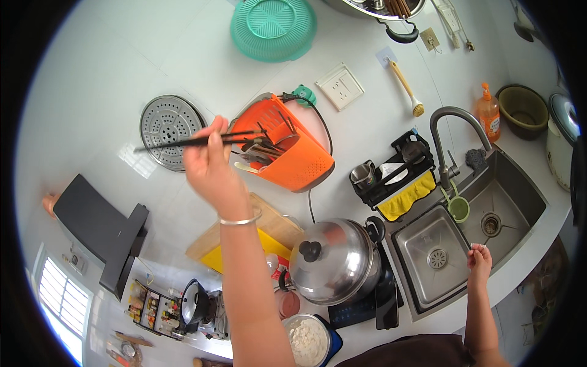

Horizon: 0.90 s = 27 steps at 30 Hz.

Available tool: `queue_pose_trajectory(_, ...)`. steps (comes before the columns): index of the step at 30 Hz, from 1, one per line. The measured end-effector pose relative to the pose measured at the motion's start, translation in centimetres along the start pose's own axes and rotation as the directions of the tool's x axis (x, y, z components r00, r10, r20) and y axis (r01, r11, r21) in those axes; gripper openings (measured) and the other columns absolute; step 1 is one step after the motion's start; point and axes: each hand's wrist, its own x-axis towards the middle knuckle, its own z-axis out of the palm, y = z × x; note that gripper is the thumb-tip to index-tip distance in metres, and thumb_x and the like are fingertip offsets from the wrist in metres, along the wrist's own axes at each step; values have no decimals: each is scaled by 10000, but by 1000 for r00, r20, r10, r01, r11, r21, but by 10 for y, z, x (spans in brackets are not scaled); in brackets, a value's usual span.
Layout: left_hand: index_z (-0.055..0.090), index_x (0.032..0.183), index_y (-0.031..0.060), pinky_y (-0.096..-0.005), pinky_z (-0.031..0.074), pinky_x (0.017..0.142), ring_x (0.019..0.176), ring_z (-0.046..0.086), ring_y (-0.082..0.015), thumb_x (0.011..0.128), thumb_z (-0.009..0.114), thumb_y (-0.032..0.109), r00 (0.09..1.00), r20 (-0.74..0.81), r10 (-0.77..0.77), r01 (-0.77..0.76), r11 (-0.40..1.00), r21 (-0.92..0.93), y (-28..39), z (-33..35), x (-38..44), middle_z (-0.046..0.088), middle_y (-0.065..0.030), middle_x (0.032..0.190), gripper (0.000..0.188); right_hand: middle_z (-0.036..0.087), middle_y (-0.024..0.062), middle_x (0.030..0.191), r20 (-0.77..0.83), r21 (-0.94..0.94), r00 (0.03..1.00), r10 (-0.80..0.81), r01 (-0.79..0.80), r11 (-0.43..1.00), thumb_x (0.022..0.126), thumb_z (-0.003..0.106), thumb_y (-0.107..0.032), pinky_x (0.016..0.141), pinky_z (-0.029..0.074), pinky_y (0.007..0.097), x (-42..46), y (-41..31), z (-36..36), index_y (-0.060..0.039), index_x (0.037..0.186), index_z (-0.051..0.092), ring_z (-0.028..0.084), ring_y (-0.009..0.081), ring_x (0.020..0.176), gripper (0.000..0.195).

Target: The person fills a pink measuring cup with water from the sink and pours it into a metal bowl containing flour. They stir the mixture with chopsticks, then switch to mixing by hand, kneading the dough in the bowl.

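Note:
My left hand (212, 167) is raised and grips a pair of black chopsticks (183, 142), their tapered ends pointing left. Just beyond it, an orange utensil holder (298, 160) on the wall holds several chopsticks and other utensils. Over the front edge of the sink, my right hand (479, 262) has its fingers curled together. Something whitish shows at its fingertips, too small to identify. Below my left forearm and to its right stand a large lidded steel pot (332, 261) and a bowl of white flour or dough (308, 341).
Near the pot is a double steel sink (429, 257) with a curved faucet (458, 112). A black caddy (394, 172) with a yellow cloth (408, 195) borders it. A cutting board (257, 206) leans behind my left arm. Further left are a range hood (94, 229) and a wok (195, 303).

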Motion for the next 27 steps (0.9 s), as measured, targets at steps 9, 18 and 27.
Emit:
queue_pose_trajectory(9,614,878,-6,-218,412,561,629,529,-82,876,677,55,915,29,-402,391,904,173,-106,-3,22,637,-36,771,88,593,-1,719,31,22,998,48,-48,999,913,476,-34,465,301,191,-12,-6,2,-68,938,612,428,45,515,142)
queue_pose_trajectory(18,684,984,-9,-259,516,685,704,608,-95,857,725,213,992,116,-43,-48,731,681,-38,-54,42,668,-33,823,259,606,4,780,260,-50,957,130,-121,991,938,520,-67,516,325,179,-62,-19,45,-74,961,625,476,50,600,108)
queue_pose_trajectory(27,705,960,9,-241,515,689,711,623,-73,920,641,204,764,98,-637,266,451,852,81,-244,-139,693,-9,782,209,649,31,851,717,-540,421,555,-167,825,936,525,-48,607,428,216,-191,13,135,-58,983,631,549,81,671,117)
